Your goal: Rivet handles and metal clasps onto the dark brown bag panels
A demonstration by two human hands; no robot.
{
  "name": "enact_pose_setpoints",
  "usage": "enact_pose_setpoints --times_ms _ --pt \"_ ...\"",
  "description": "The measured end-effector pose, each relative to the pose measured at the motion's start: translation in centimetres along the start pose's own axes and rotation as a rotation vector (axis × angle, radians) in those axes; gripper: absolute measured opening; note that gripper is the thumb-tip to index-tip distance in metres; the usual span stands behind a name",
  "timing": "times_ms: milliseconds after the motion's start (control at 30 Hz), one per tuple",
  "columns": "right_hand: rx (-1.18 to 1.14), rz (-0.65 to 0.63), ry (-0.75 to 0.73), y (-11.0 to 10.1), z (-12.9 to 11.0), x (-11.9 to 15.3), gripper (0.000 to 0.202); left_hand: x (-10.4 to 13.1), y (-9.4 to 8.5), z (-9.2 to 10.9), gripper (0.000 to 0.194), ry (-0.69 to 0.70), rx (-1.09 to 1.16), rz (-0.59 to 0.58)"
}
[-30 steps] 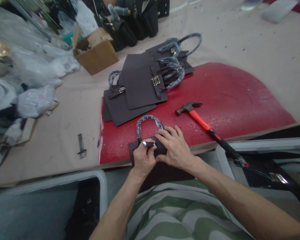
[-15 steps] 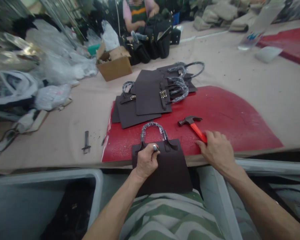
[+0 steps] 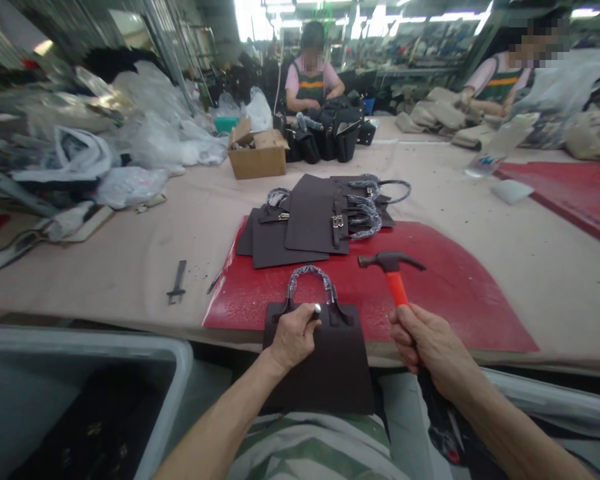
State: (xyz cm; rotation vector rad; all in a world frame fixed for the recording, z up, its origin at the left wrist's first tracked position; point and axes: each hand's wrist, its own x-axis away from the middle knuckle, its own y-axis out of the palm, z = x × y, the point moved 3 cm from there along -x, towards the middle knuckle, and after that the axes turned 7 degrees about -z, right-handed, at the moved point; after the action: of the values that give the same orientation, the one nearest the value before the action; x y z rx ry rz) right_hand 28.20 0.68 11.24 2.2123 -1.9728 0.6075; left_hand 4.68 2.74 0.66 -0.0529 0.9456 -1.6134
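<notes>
We see the left hand closed around a silver-ended tool, just below the wrapped handle of a dark panel. The panel lies across the near edge of the red sheet, its lower part overhanging toward the striped garment. The right hand wraps its fingers around the hammer. For good control, we judge that the tool should stand square to a flat, supported part of the panel, with fingers clear of its silver end. The fist hides the tool's lower end, so we cannot confirm contact; the hammer's height above the sheet is also unclear.
</notes>
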Motion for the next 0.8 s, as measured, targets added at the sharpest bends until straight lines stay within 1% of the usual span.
enact_pose_setpoints --times_ms 67,133,167,200,267,300,333,367,433,467,500,533,600,633,667,700,800 --pt "0.238 0.106 -0.283 0.5 -2.1 1.7 0.041 0.0 0.0 0.0 0.014 0.001 -0.004 -0.003" --pt "0.571 0.178 -0.539 1.2 -3.7 2.9 0.036 0.0 -0.1 0.0 0.015 0.004 -0.017 0.000" --pt "0.728 0.176 -0.636 1.5 -4.2 3.3 0.034 0.0 -0.1 0.0 0.016 0.005 -0.024 0.000" --pt "0.870 0.147 -0.699 1.9 -4.6 3.4 0.032 0.0 -0.1 0.0 0.016 0.008 -0.029 -0.003" --pt "1.071 0.057 -0.749 2.3 -5.1 3.4 0.031 0.0 0.0 -0.1 0.016 0.012 -0.028 -0.010" --pt "1.115 0.033 -0.750 2.3 -5.4 3.5 0.031 0.0 0.1 -0.1 0.016 0.014 -0.024 -0.012" --pt "1.116 0.042 -0.740 2.1 -5.9 3.7 0.031 0.1 0.1 -0.2 0.016 0.018 -0.020 -0.011" --pt "1.069 0.103 -0.738 1.9 -6.5 4.0 0.031 0.1 0.1 -0.2 0.016 0.021 -0.018 -0.009" --pt "0.916 0.308 -0.746 1.4 -7.3 4.7 0.032 0.1 0.1 -0.2 0.017 0.023 -0.024 -0.004" --pt "0.870 0.367 -0.745 1.4 -7.3 4.9 0.034 0.1 0.1 -0.2 0.017 0.027 -0.031 -0.002" --pt "0.868 0.365 -0.733 1.5 -7.0 4.9 0.036 0.1 0.1 -0.2 0.017 0.035 -0.038 -0.003" --pt "0.909 0.298 -0.708 1.7 -6.4 4.7 0.038 0.1 0.1 -0.1 0.017 0.044 -0.043 -0.002" --pt "1.048 0.062 -0.614 2.2 -4.7 3.6 0.038 0.0 0.0 -0.1 0.018 0.054 -0.049 -0.008" --pt "1.086 -0.018 -0.560 2.1 -3.8 2.9 0.037 0.0 0.0 -0.1 0.018 0.054 -0.049 -0.011" --pt "1.086 -0.048 -0.506 1.7 -3.0 2.0 0.036 0.0 0.0 -0.1 0.017 0.048 -0.047 -0.014" --pt "1.053 -0.050 -0.461 1.1 -2.4 1.1 0.036 0.0 0.0 -0.1 0.017 0.039 -0.043 -0.017" --pt "0.944 -0.024 -0.277 -0.9 -0.3 -2.2 0.041 0.0 -0.1 0.0 0.015 0.035 -0.025 -0.013"
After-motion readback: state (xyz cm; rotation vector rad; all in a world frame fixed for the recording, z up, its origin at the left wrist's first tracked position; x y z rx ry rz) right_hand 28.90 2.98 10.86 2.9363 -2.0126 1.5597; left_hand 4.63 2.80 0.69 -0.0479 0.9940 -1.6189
